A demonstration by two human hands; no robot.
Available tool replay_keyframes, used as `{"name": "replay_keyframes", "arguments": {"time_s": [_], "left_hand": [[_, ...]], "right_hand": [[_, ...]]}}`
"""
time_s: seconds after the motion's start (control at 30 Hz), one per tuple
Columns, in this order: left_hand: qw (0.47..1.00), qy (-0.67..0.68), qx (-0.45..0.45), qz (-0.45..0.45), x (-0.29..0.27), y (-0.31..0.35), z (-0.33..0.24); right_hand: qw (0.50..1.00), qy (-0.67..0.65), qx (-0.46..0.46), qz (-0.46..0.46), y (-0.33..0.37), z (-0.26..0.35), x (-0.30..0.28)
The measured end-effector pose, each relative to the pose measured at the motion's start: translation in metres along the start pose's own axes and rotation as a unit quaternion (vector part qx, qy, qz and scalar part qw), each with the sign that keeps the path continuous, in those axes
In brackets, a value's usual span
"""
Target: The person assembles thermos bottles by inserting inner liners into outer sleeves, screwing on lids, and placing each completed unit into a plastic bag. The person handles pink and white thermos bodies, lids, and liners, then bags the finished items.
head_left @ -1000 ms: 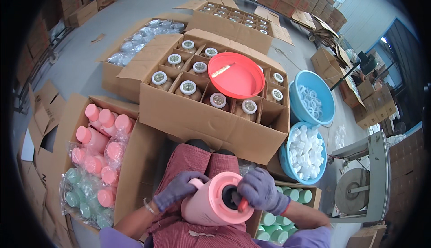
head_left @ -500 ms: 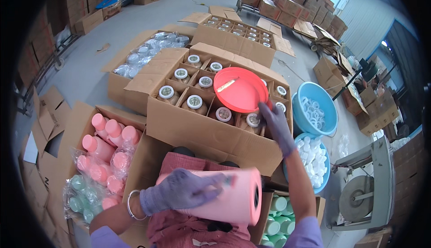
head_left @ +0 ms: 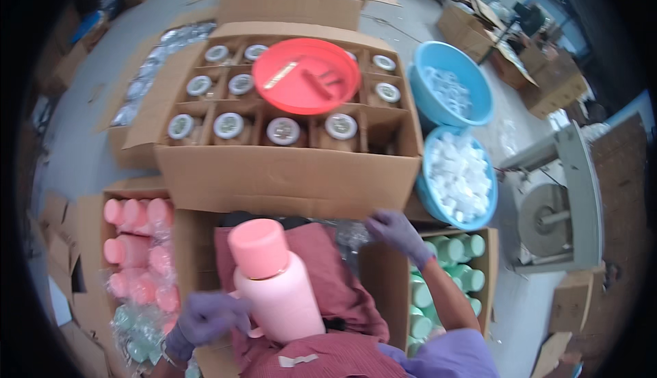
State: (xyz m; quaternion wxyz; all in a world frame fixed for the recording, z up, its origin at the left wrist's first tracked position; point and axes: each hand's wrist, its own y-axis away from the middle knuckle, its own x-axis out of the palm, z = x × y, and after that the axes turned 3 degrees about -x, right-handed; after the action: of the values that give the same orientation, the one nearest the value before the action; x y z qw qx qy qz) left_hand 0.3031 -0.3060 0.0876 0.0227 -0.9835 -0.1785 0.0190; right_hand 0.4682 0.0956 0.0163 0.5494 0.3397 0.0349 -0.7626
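Note:
A pink vacuum jug (head_left: 284, 296) with a pink screw cap (head_left: 259, 248) leans upright on my lap, its base toward me. At its left side, my gloved left hand (head_left: 213, 318) has its fingers curled round the handle, partly blurred. My gloved right hand (head_left: 397, 234) hovers right of my lap with fingers drawn together; whether anything is in them is hidden. Clear plastic film (head_left: 352, 234) lies close by. A red basin (head_left: 308, 101) rests on top of a divided carton (head_left: 287, 183) of jars with white-rimmed round tops. Inside the basin lie a pale strip and a reddish item.
At left, a carton (head_left: 140, 187) holds pink jugs and bagged green pieces. Green containers (head_left: 450, 249) fill a carton at right. Two blue basins hold white rings (head_left: 448, 90) and white pieces (head_left: 458, 179). A grey metal-framed machine (head_left: 578, 193) stands further right.
The jug has swung from lying sideways to leaning upright, cap away from me. My left hand moved to its handle. My right hand came from the red basin toward my lap. The view shifted.

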Motion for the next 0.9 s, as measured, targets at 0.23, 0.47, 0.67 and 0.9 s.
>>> {"name": "replay_keyframes", "arguments": {"time_s": [0.23, 0.47, 0.67, 0.9], "left_hand": [[0.850, -0.251, -0.056, -0.460, -0.154, -0.024, 0.100], [0.870, -0.035, 0.074, -0.487, -0.208, -0.127, 0.214], [0.878, -0.174, -0.265, -0.359, -0.263, -0.059, 0.180], [0.709, -0.495, -0.158, -0.476, -0.379, -0.132, 0.212]], "right_hand": [[0.967, -0.051, -0.213, -0.130, -0.015, 0.091, 0.047], [0.752, 0.238, -0.613, -0.045, -0.198, 0.312, 0.183], [0.698, 0.553, -0.440, 0.115, -0.286, 0.337, 0.239], [0.670, 0.572, -0.465, 0.094, -0.280, 0.342, 0.260]]}}
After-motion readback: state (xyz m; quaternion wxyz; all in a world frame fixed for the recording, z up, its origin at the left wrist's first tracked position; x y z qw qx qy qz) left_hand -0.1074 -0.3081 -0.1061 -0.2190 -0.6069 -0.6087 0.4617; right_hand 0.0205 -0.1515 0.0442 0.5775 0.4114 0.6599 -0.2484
